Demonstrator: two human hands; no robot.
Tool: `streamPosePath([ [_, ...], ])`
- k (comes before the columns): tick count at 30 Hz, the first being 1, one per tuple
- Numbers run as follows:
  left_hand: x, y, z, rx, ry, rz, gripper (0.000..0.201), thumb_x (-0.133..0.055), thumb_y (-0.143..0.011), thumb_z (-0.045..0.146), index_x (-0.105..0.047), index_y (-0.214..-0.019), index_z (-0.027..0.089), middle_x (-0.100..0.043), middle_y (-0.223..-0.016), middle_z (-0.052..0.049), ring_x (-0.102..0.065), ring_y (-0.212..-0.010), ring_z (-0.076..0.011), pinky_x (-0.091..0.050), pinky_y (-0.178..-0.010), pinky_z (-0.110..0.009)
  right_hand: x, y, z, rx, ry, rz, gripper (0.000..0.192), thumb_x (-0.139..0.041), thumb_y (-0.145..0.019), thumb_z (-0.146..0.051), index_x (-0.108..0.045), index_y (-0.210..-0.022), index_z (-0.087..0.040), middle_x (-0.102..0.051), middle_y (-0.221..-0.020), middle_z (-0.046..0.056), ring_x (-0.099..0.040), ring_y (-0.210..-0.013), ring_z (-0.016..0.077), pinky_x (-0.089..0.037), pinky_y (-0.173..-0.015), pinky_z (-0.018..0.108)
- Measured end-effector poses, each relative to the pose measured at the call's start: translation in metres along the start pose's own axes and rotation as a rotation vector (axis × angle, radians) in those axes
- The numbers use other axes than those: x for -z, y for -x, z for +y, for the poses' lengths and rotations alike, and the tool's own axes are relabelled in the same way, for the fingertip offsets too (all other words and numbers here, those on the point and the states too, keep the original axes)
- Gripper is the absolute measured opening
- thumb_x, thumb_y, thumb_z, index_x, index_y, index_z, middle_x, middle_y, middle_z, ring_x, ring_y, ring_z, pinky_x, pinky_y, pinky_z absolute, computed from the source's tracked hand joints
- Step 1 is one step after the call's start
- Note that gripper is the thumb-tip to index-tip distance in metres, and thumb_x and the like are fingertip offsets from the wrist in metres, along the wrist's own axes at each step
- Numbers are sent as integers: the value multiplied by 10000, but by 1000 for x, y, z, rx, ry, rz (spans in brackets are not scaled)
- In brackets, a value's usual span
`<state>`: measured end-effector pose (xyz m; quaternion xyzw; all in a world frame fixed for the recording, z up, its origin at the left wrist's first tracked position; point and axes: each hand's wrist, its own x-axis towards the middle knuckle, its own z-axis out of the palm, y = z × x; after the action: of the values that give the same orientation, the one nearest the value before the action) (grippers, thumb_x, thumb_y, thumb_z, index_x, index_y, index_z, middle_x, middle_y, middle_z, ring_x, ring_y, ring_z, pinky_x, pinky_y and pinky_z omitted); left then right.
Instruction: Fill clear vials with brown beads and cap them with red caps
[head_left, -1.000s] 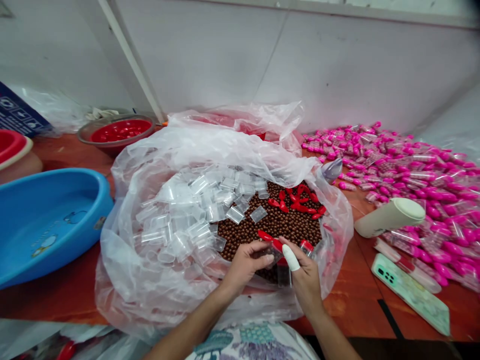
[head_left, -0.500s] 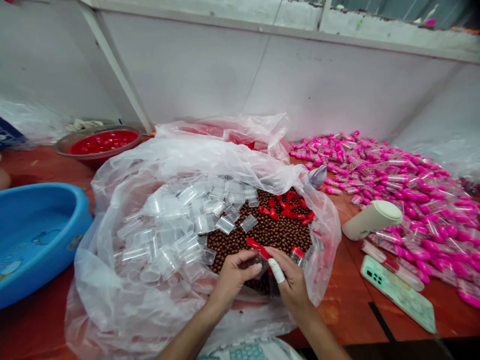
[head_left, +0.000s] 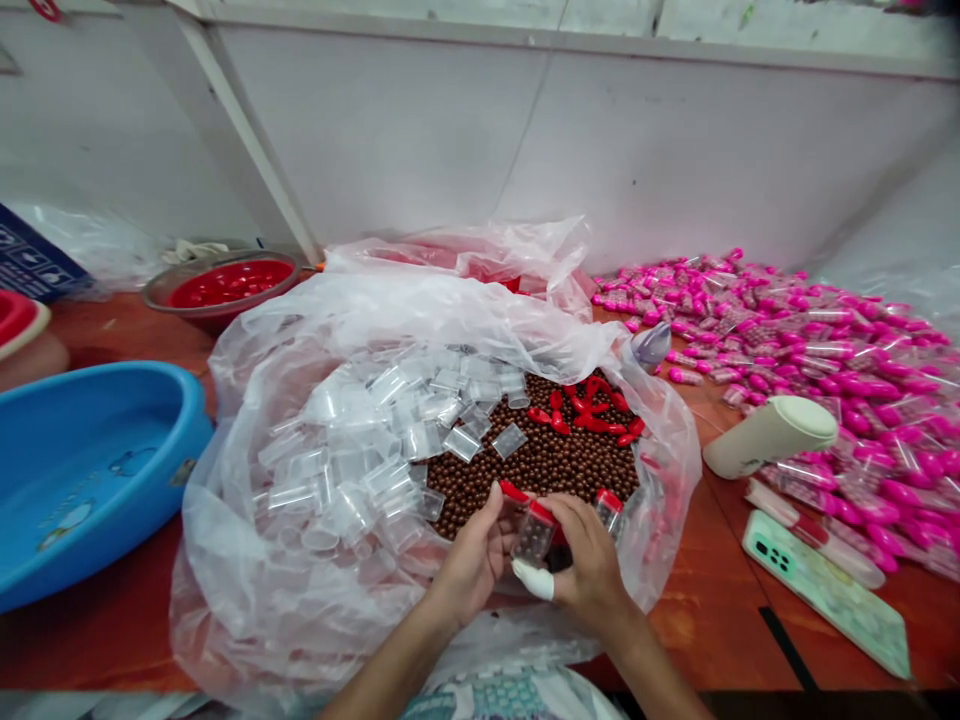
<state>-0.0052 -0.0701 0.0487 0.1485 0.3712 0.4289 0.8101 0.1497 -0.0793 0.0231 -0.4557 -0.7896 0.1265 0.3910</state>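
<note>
Tabletop (head_left: 701, 610) between bag (head_left: 240, 610) and phone (head_left: 836, 595) is passable; beyond, a cream cylinder (head_left: 765, 440) obstructs

Two bare forearms rise from the bottom edge of the frame, the left forearm (head_left: 405, 645) slanting up to the right and the right forearm (head_left: 652, 655) slanting up to the left, so that they converge just below and right of centre. The left hand (head_left: 472, 565) has its palm turned inward, fingers loosely curled and its thumb (head_left: 491, 508) pointing upward. The right hand (head_left: 589, 560) shows its back, fingers bent over toward the left in a pinching grip, with the thumb reaching in from below, its end covered by a white wrap (head_left: 534, 580). The two hands are close together, fingertips facing each other
</note>
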Motion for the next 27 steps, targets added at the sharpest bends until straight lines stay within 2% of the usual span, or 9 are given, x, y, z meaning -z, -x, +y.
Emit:
streamPosePath([
  [4,0,0,5,142,55,-76,543,-430,-791,607,-611,-1052,166,-678,-830,-98,-642,-644,-186,-504,-573,-298,3,1,-5,38,-7,-97,622,-682,-663,-282,-411,-1221,-236,-484,-1150,107,-476,-1067,266,-420,-882,424],
  [8,2,-2,5,216,55,-57,495,-456,-799,558,-611,-1037,153,-674,-746,-78,-637,-607,-183,-505,-559,-296,4,1,-5,90,-37,-160,665,-682,-653,-261,-384,-1247,-230,-471,-1181,106,-452,-1091,272,-397,-902,445],
  [14,-2,-1,3,197,65,73,352,-519,-797,382,-605,-1021,125,-658,-674,-50,-609,-542,-156,-496,-550,-280,-2,1,-3,5,-107,-104,658,-691,-644,-252,-357,-1210,-216,-512,-1134,95,-487,-1012,246,-415,-870,422],
  [19,0,0,-1,198,35,91,373,-491,-804,437,-616,-952,118,-648,-647,-46,-584,-487,-145,-454,-484,-250,0,-3,-7,-13,-12,-191,791,-693,-640,-284,-300,-1320,-186,-439,-1234,123,-408,-1135,277,-344,-963,448],
  [23,0,0,-6,195,15,135,438,-480,-793,505,-618,-891,101,-622,-590,-41,-558,-459,-132,-420,-450,-230,2,-7,-11,17,37,-255,745,-662,-661,-311,-334,-1320,-192,-434,-1263,114,-397,-1152,279,-323,-976,452],
  [27,-4,0,-10,149,19,174,391,-500,-780,468,-595,-960,133,-573,-532,4,-508,-413,-114,-403,-436,-226,-1,-7,-11,76,57,-229,669,-633,-665,-340,-390,-1268,-180,-486,-1239,111,-423,-1135,277,-308,-980,457],
])
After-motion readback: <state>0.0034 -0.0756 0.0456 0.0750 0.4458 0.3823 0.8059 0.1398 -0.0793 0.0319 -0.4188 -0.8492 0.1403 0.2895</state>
